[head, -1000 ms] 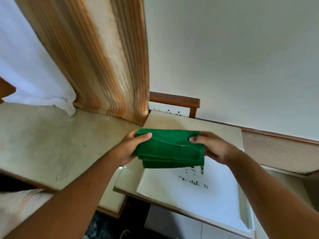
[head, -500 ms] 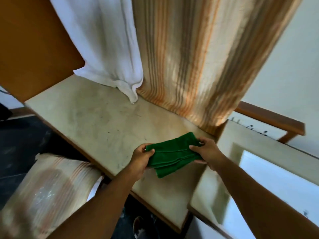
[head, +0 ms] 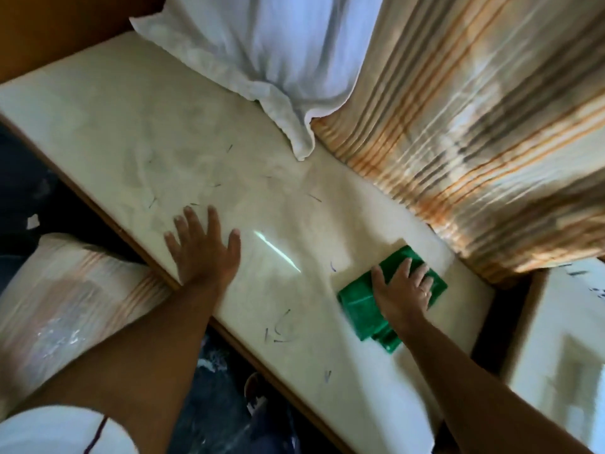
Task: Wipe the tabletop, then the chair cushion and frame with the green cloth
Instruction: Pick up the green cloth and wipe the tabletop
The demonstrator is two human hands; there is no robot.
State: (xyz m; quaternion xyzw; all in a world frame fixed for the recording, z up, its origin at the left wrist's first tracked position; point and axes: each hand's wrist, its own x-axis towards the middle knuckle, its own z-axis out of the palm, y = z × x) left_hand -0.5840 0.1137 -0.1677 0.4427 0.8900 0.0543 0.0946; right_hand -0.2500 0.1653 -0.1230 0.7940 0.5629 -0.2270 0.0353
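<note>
The folded green cloth (head: pixel 363 308) lies flat on the cream tabletop (head: pixel 131 126), near its right end. My right hand (head: pixel 401 291) presses down on the cloth with fingers spread over it. My left hand (head: pixel 201 247) rests flat on the bare tabletop near the front edge, fingers apart, holding nothing. Small dark marks and smudges are scattered over the surface. A striped chair cushion (head: pixel 59 306) sits below the table's front edge at the left.
A white curtain (head: pixel 262 50) and a striped orange-beige curtain (head: pixel 474 126) hang onto the back of the tabletop. A second pale surface (head: pixel 563 339) stands at the right, across a dark gap. Dark floor shows below the front edge.
The cloth, held in the air by both hands, has come down onto the tabletop. My left hand has let go and lies flat to the left. The view has tilted down.
</note>
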